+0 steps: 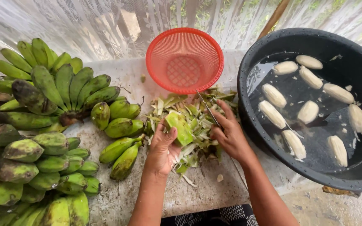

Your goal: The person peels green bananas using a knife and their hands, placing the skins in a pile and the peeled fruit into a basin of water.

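Observation:
My left hand (163, 146) grips a partly peeled green banana (179, 127), held over a heap of green peelings (189, 115) on the concrete slab. My right hand (230, 132) holds a thin knife (208, 108) whose blade points up and left toward the banana's end. The two hands are close together above the peel heap.
Big bunches of green bananas (51, 92) cover the left side, with loose ones (122, 127) beside the peel heap. An empty red plastic colander (184, 60) leans at the back. A black tub of water (348, 67) on the right holds several peeled white bananas (275, 95).

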